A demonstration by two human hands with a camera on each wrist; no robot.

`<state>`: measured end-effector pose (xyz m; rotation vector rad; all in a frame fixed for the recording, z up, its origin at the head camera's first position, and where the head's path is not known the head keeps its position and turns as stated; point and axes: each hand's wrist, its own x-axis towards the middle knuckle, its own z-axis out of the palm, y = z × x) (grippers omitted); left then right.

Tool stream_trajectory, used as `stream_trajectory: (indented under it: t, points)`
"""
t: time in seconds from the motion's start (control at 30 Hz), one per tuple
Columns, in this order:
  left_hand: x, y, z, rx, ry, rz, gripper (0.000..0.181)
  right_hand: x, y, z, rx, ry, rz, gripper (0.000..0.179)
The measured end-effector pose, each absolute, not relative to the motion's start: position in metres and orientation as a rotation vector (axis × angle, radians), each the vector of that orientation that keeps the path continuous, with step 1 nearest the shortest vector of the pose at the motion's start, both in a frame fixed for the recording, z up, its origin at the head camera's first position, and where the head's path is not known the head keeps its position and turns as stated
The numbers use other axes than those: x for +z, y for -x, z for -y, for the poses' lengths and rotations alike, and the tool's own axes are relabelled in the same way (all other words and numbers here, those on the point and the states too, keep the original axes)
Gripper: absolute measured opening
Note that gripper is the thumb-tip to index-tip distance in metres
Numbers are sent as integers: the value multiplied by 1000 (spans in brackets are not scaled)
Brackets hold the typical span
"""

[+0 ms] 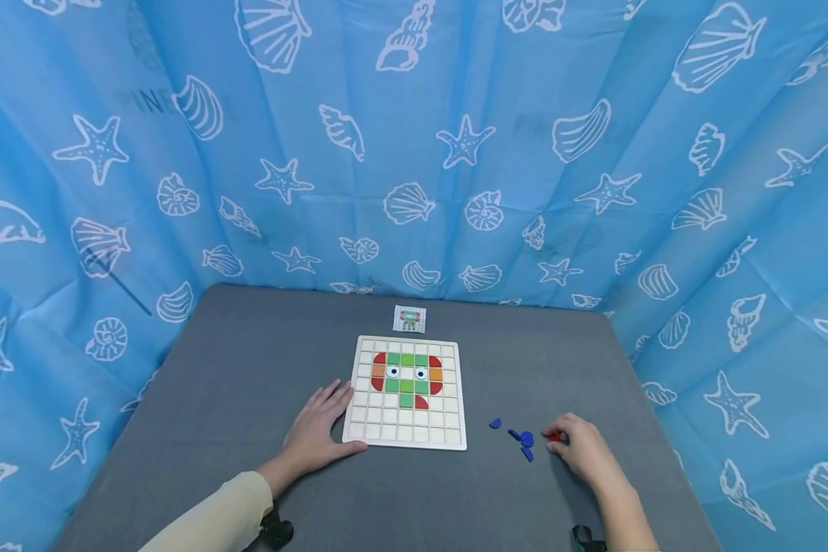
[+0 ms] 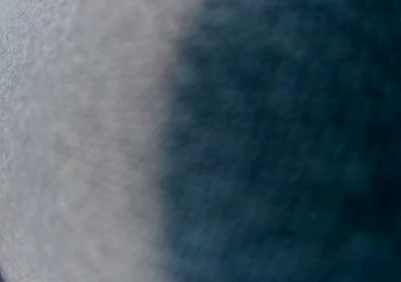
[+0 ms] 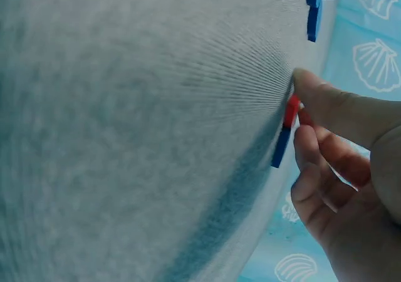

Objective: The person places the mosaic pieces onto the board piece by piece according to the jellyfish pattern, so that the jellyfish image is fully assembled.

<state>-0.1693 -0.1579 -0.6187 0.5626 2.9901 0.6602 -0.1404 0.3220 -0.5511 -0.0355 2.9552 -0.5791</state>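
One red piece (image 1: 556, 436) (part-hidden) is pinched by the right hand (image 1: 584, 447).

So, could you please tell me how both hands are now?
Left hand: open, touching the white square grid board.
Right hand: pinching a small red piece.

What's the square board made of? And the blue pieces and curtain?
The board looks like pale, smooth wood or plastic: cream colour, crisp grid. The blue pieces could be painted wood or plastic: even colour, no visible grain. The curtain seems thin, smooth cloth or plastic: folds, creases.
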Motion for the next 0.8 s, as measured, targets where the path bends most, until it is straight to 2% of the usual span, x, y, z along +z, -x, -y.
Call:
stream_trajectory:
  t: [0.3,0.57,0.8]
  points:
    - [-622,170,158,680,-575,-2999,113,-562,145,-325,-585,85,-3021,14]
    - [-622,171,157,678,-587,-2992,113,-554,144,-337,-607,29,-2919,30]
    - [-621,170,156,688,-581,-3000,112,-550,146,-340,-601,36,-2880,29]
